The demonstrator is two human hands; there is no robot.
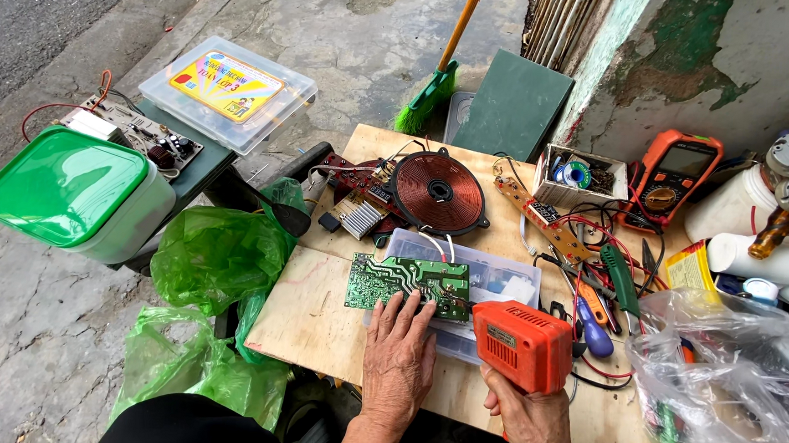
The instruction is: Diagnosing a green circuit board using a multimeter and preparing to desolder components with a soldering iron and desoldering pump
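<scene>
Both forearms come up from the bottom edge over a dark lap. Nearest of all, the right hand (533, 423) has its fingers wrapped tight round the grip of an orange plastic soldering gun (522, 345), whose boxy body points left toward the board. Just beside it, the left hand (398, 357) lies palm down with its fingers spread and slightly bent, the fingertips pressing on the lower edge of a green rectangular printed circuit board (409, 285).

That board rests on the lid of a clear flat plastic storage box (500, 278), which sits on a pale plywood tabletop (315, 322). Behind the box lies a round copper induction coil (439, 192) in a black frame, with a ribbed aluminium heat sink (359, 215) just to its left.

To the right of the coil are a long narrow brown circuit strip (537, 217), a small open cardboard box (582, 176) of parts, and an orange and black handheld multimeter (671, 175). Screwdrivers with green, orange and blue handles (609, 298) lie among red and black wires. A crumpled clear plastic bag (727, 379) covers the table's right end.

Off to the left, green plastic bags (219, 256) hang by the table, and a white tub with a green lid (68, 188) stands on the pavement. A broom with green bristles (430, 91) leans near the wall.
</scene>
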